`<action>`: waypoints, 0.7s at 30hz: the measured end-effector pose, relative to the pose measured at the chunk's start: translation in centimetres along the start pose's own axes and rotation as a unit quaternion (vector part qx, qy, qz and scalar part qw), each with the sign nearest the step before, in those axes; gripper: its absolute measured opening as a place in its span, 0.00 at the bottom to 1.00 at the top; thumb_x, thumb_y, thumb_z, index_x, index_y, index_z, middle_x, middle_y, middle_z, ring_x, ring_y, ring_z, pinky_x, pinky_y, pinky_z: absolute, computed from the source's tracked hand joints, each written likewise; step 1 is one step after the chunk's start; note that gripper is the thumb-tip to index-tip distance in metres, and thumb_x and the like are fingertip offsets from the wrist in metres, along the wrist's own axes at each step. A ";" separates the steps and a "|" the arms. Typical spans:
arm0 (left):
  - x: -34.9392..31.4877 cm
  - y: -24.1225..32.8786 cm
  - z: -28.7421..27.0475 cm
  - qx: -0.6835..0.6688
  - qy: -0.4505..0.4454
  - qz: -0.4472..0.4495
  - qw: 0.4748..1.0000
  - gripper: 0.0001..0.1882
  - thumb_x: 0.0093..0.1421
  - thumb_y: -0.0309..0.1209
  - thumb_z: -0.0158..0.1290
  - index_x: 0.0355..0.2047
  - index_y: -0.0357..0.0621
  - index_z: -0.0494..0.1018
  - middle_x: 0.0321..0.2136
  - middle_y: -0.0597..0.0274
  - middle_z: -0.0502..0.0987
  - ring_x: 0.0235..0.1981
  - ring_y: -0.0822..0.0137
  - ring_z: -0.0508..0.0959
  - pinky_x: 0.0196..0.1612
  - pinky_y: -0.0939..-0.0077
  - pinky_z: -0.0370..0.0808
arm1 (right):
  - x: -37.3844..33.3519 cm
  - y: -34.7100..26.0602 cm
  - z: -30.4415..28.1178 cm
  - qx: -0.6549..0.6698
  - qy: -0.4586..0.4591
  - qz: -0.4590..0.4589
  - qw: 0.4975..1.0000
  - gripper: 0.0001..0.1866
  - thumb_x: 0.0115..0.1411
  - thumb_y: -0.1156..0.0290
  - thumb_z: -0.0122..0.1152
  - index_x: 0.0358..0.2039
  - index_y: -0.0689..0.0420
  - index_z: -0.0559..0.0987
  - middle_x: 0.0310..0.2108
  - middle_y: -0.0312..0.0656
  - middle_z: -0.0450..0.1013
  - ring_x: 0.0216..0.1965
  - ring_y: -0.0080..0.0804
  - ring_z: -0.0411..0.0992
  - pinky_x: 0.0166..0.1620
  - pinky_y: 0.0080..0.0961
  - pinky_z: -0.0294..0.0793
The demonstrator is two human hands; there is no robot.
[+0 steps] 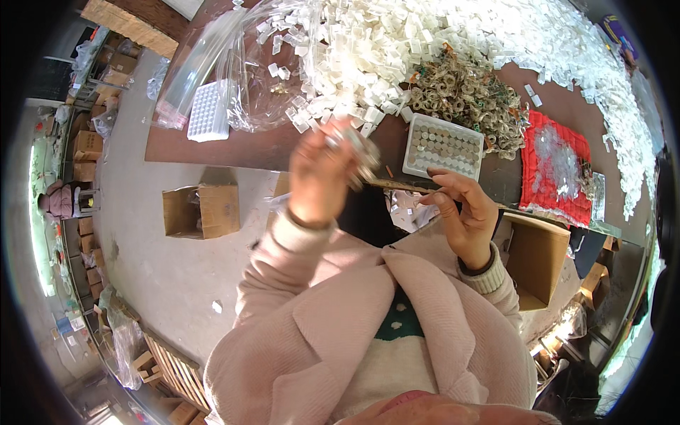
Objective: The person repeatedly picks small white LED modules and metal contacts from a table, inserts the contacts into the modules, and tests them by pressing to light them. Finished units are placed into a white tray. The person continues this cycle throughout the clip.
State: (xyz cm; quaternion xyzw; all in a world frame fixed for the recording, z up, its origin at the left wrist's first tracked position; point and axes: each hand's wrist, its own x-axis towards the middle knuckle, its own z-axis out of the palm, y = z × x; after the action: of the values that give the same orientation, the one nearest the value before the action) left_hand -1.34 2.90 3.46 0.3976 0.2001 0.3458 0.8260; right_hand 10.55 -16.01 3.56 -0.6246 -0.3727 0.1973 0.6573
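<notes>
Fingers of the left hand (319, 170) are pinching a blurred shiny object (364, 153). The right hand (469, 221) is holding its fingers apart, near a white tray (411, 145).

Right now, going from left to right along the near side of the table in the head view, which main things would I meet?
White gridded tray, left hand with a blurred item, shallow tray of round pieces, red quilted cloth.
</notes>
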 end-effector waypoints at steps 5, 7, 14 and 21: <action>10.3 6.4 -3.2 0.346 0.013 0.287 0.893 0.18 0.62 0.22 0.57 0.52 0.34 0.74 0.43 0.59 0.79 0.41 0.68 0.78 0.48 0.74 0.75 | -0.3 0.5 -0.5 0.004 -0.018 0.039 0.999 0.11 0.66 0.84 0.55 0.48 0.67 0.75 0.48 0.52 0.77 0.35 0.29 0.80 0.42 0.22 0.78; 10.9 6.8 -3.9 0.549 0.042 0.396 0.734 0.19 0.59 0.23 0.59 0.51 0.34 0.75 0.44 0.55 0.80 0.42 0.64 0.79 0.49 0.71 0.75 | -0.3 0.7 -0.5 -0.013 -0.020 0.010 1.000 0.10 0.66 0.84 0.55 0.47 0.68 0.75 0.48 0.51 0.77 0.34 0.28 0.79 0.41 0.21 0.78; 4.8 -0.6 -4.6 0.758 -0.002 0.327 0.565 0.11 0.49 0.34 0.67 0.30 0.46 0.79 0.30 0.59 0.78 0.35 0.56 0.76 0.40 0.62 0.71 | 0.0 1.3 -0.2 -0.041 0.005 0.020 0.999 0.08 0.64 0.84 0.58 0.43 0.65 0.80 0.41 0.44 0.80 0.31 0.26 0.81 0.36 0.20 0.78; 3.1 -1.1 -4.0 0.647 0.003 0.355 0.675 0.09 0.49 0.22 0.67 0.30 0.40 0.78 0.31 0.56 0.80 0.35 0.53 0.78 0.42 0.62 0.74 | 1.4 0.7 0.7 -0.067 -0.006 -0.032 0.997 0.13 0.62 0.86 0.59 0.46 0.64 0.79 0.41 0.45 0.79 0.33 0.27 0.80 0.37 0.20 0.78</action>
State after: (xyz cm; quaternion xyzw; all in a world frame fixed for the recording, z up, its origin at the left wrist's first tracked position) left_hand -1.19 6.76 0.01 0.8725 0.2200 0.3988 0.1769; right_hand 11.13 -14.43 3.23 -0.6539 -0.4090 0.1540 0.6177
